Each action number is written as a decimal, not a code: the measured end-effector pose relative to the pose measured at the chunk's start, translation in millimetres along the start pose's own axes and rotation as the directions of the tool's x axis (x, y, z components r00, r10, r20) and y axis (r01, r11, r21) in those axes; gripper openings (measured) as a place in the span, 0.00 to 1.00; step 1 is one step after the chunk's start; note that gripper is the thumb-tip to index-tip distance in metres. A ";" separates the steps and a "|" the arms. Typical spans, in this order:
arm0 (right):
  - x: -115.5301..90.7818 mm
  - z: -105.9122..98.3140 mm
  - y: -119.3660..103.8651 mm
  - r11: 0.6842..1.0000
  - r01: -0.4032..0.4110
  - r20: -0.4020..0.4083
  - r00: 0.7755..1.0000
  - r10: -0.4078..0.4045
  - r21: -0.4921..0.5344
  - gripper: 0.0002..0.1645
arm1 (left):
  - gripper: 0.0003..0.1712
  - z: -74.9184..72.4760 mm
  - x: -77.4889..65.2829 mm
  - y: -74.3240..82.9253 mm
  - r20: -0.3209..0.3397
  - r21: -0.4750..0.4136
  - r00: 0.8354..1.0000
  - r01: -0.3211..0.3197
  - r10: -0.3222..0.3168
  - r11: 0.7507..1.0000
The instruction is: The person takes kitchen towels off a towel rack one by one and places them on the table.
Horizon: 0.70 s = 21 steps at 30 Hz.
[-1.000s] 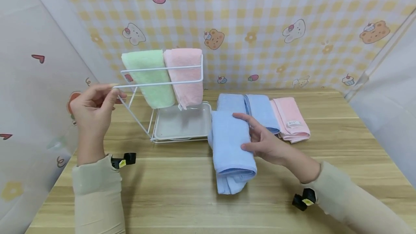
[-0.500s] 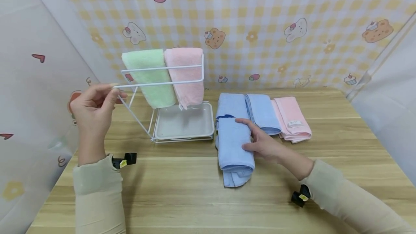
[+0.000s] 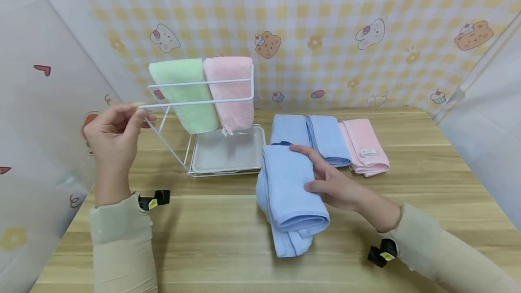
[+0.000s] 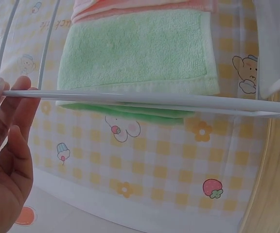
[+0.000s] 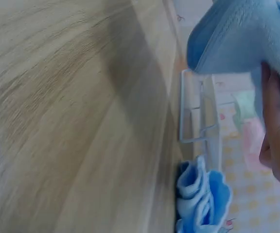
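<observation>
At the left, my left hand [image 3: 116, 132] pinches the front corner of a white wire rack [image 3: 195, 102] between thumb and fingers. A green towel [image 3: 193, 120] and a pink towel [image 3: 232, 69] hang side by side over the rack's upper part; the green one fills the middle of the left wrist view. My right hand [image 3: 338, 186] grips a folded blue towel [image 3: 291, 182] from its right side, thumb on top. This towel is in the air above the wooden table, its lower layers drooping. The fingers beneath it are hidden in the head view.
Under the hanging towels, a pale tray [image 3: 228, 153] sits in the rack's base. Behind the held towel lie two folded blue towels [image 3: 329, 139] and a folded pink towel [image 3: 360, 141] with a white label. A checked cloth [image 3: 313, 8] backs the wooden table [image 3: 203, 238].
Since half a second ago, my right hand has raised the blue towel and brought it nearer and slightly left. It dipped right before that. My left hand keeps its hold on the rack.
</observation>
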State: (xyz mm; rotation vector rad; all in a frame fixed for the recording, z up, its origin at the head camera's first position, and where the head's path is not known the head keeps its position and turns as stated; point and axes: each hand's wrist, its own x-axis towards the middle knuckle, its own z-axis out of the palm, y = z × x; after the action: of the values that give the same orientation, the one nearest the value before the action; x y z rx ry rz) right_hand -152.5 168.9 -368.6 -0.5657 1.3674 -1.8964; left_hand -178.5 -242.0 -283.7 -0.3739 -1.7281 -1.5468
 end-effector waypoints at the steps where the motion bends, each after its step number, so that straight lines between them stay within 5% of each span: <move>1: 1.1 -1.6 2.1 1.000 -0.001 0.015 1.000 0.001 0.007 0.52 | 0.05 -0.2 0.1 0.5 0.001 0.013 1.000 0.000 0.000 1.000; 6: 6.1 -15.2 15.2 0.994 -0.073 -0.038 0.997 0.070 -0.077 0.51 | 0.04 -0.9 0.4 1.0 0.011 -0.005 1.000 0.004 -0.004 1.000; 11: 5.9 -26.2 24.0 0.955 -0.104 -0.176 0.983 0.056 -0.278 0.49 | 0.07 0.5 0.7 -0.5 0.003 -0.016 1.000 -0.005 0.005 1.000; 16: 5.6 -32.7 29.2 0.808 -0.075 -0.248 0.965 -0.090 -0.585 0.46 | 0.06 0.9 1.4 -1.8 -0.015 -0.019 1.000 -0.015 0.015 1.000; 21: 4.6 -32.2 32.1 0.653 -0.079 -0.239 0.958 -0.159 -0.753 0.45 | 0.07 1.1 0.2 -2.6 -0.008 -0.031 1.000 -0.003 0.002 1.000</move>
State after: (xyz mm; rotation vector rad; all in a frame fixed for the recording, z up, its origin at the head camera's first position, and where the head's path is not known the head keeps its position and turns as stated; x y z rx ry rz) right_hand -168.6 179.8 -410.1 -0.7316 2.3953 -1.3845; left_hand -180.8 -241.6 -285.3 -0.3852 -1.6989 -1.5730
